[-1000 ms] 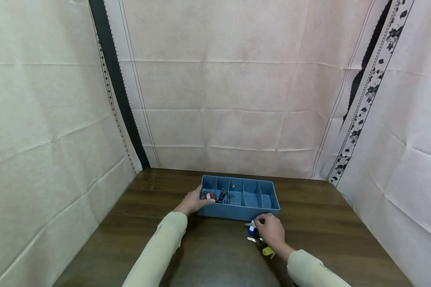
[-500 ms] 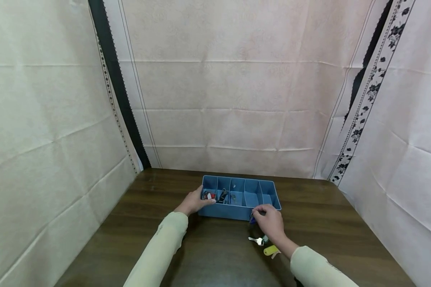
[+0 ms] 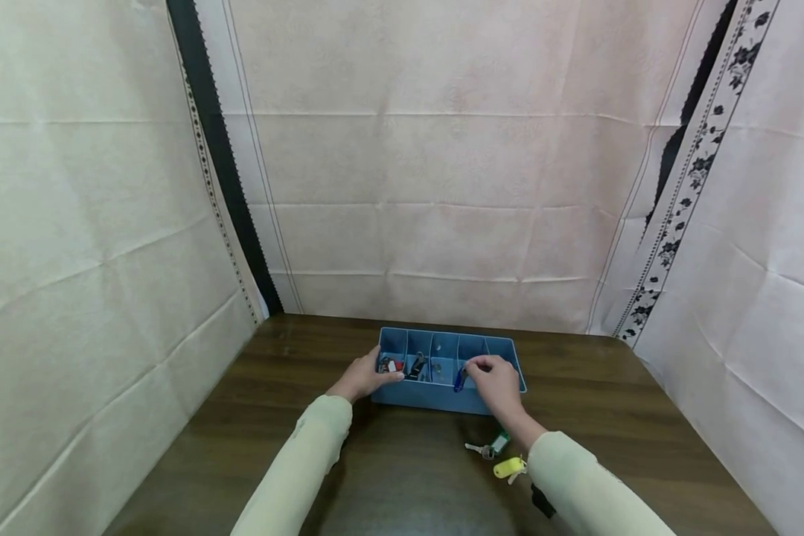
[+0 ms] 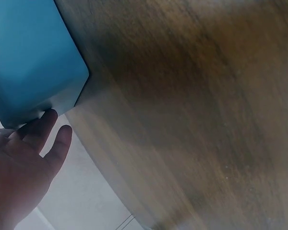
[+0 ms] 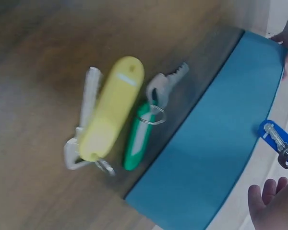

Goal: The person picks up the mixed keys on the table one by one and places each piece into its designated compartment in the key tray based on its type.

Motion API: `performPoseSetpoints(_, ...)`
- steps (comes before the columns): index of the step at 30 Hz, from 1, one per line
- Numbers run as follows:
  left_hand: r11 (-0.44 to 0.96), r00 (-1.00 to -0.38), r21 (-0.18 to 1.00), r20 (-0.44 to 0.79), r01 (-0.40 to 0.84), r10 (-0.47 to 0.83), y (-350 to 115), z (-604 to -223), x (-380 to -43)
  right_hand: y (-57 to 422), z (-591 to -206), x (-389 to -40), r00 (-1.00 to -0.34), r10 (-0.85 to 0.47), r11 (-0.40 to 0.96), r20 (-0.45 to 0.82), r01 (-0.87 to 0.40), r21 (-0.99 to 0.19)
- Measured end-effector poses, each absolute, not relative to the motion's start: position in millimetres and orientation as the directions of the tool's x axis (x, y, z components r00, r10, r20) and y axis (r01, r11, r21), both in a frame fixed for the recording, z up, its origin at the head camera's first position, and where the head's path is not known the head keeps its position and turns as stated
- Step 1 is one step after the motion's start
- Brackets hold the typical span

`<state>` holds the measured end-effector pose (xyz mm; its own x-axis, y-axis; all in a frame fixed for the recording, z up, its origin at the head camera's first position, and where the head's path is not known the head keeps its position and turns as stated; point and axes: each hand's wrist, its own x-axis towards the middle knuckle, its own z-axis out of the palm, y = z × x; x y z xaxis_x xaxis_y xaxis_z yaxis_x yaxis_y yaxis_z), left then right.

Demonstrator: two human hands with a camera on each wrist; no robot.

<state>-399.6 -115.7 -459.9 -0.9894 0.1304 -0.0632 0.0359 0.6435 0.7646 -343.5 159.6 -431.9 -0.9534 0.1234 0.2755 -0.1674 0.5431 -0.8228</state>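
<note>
A blue divided box (image 3: 435, 400) stands on the table, with several small items in its left compartments. My left hand (image 3: 362, 377) grips its left end, thumb over the front rim, fingers against the end wall (image 4: 43, 108). Above the front rim, near the middle compartments, my right hand (image 3: 499, 383) pinches a key with a blue tag (image 3: 459, 380), which hangs down; the right wrist view shows this blue key tag (image 5: 273, 132) too. On the table in front of the box lie a key with a green tag (image 3: 499, 444) and a key with a yellow tag (image 3: 508, 467).
Brown wooden table (image 3: 295, 447) under everything. Pale cloth (image 3: 402, 164) hangs behind and at both sides. Red and white items (image 3: 391, 365) lie in the leftmost compartment, and a black item (image 3: 417, 365) in the one beside it. A dark object (image 3: 543, 502) shows beneath the right sleeve.
My right hand has lifted the blue-tagged key off the table and carried it up and away over the box's front rim. The left hand stays on the box.
</note>
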Motion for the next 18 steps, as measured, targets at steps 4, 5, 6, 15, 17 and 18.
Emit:
performPoseSetpoints(4,0.646,-0.99,0.763,-0.063,0.033,0.124,-116.4,-459.9,-399.6,154.8,-425.1,-353.0,-0.956,0.13,0.538,0.264,-0.156,-0.828)
performPoseSetpoints(5,0.646,-0.991,0.762,-0.062,0.031,0.121,-116.8,-460.0,-399.8,153.6,-423.6,-355.3,-0.956,0.135,0.536,0.261,-0.151,-0.83)
performPoseSetpoints(6,0.647,-0.991,0.762,-0.061,0.03,0.118,-117.1,-460.1,-399.8,152.5,-422.7,-357.7,-0.956,0.137,0.533,0.259,-0.149,-0.833)
performPoseSetpoints(15,0.644,-0.989,0.763,-0.053,0.049,0.138,-117.4,-463.3,-401.1,144.5,-417.7,-372.5,-0.954,0.172,0.5,0.245,-0.13,-0.856)
performPoseSetpoints(17,0.644,-0.989,0.764,-0.056,0.046,0.137,-116.3,-462.5,-401.1,143.1,-417.2,-375.6,-0.955,0.171,0.498,0.242,-0.128,-0.858)
performPoseSetpoints(18,0.644,-0.989,0.764,-0.057,0.044,0.135,-115.9,-462.0,-401.0,142.6,-417.3,-377.4,-0.957,0.166,0.5,0.239,-0.128,-0.857)
